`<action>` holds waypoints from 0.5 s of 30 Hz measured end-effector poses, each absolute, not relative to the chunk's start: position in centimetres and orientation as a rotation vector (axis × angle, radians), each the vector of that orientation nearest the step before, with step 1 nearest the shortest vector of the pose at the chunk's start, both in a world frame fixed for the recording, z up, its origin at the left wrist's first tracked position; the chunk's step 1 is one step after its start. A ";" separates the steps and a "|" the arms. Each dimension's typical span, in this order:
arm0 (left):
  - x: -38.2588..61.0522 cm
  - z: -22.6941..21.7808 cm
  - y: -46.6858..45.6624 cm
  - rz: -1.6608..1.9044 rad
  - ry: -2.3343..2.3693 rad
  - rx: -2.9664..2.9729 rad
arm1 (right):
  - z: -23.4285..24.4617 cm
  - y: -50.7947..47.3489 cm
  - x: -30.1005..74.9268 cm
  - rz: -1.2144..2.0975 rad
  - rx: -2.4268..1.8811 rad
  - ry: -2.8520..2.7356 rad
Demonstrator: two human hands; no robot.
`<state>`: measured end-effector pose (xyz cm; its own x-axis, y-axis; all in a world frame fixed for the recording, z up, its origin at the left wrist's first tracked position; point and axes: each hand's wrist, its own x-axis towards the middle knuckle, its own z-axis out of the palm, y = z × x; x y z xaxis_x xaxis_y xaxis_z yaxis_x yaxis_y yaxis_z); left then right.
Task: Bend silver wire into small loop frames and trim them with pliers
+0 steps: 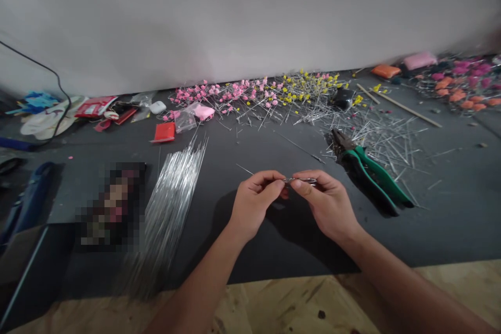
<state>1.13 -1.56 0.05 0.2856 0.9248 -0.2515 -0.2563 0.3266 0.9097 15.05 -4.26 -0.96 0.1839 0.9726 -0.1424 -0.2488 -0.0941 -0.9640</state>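
Note:
My left hand [256, 201] and my right hand [329, 201] meet over the dark table, fingertips pinched close together. Between them runs a thin twisted wire [287, 180], gripped from both sides. One straight end pokes out past the left fingers, and bent strands show at the right fingers. Most of the wire is hidden by the fingers. Right of my right hand lie pliers [376, 175] with green and black handles. To the left of my left hand is a bundle of straight silver wires [172, 193].
Wire stems with pink tips [235, 93] and yellow tips [309, 86] pile along the wall. Loose wire pieces [387, 138] lie behind the pliers. A wooden stick [410, 109], a red packet [164, 132] and orange-tipped stems [457, 95] are farther out. A blurred-out object [113, 206] sits left.

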 end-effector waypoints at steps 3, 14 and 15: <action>1.1 0.0 -1.5 0.943 0.951 0.902 | -1.1 -4.2 15.0 1.247 -1.233 -0.815; 1.4 -0.1 -1.6 0.968 0.904 0.813 | -1.7 -4.1 14.7 1.293 -1.171 -0.739; 1.5 -0.1 -1.6 0.970 0.901 0.810 | -1.7 -4.1 14.6 1.297 -1.167 -0.735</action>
<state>1.45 -1.59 -0.09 0.2861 0.9221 -0.2606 -0.3269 0.3495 0.8780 14.64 -4.13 -1.73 0.1833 0.9648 -0.1884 -0.3349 -0.1188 -0.9347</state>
